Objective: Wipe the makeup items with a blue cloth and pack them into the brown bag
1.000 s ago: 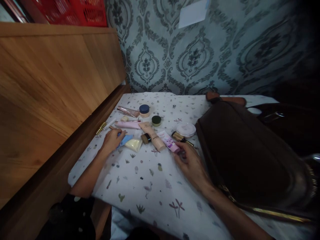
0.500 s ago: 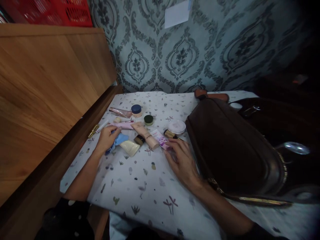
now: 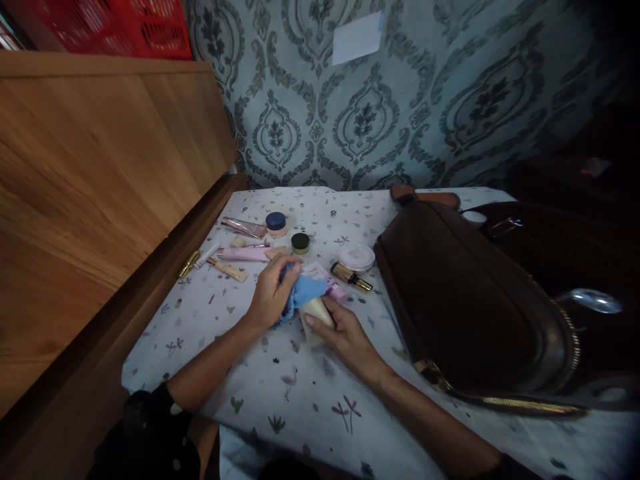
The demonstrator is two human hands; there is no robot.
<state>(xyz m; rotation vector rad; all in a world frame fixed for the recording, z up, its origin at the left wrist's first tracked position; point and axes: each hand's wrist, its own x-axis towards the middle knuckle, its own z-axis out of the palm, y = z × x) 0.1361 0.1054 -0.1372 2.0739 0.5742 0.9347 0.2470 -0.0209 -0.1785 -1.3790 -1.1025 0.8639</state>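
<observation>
A counter (image 3: 300, 427) wears a white cloth (image 3: 325, 383) printed with small plants. At left lie a gold cylinder (image 3: 189, 264), a slender beige tube (image 3: 229, 269) and a flat pink tube (image 3: 243, 254); farther back, a round blue-lidded jar (image 3: 275, 225) and a round dark-green-lidded jar (image 3: 300, 243). Right of these lie a round pale compact (image 3: 357, 258), a gold-capped beige bottle (image 3: 350, 276) and a large dark brown leather bag (image 3: 465, 300).

A home, it seems — patterned wallpaper (image 3: 365, 120), wooden cabinet (image 3: 115, 160), makeup (image 3: 275, 225) on a printed tablecloth (image 3: 320, 400).
</observation>
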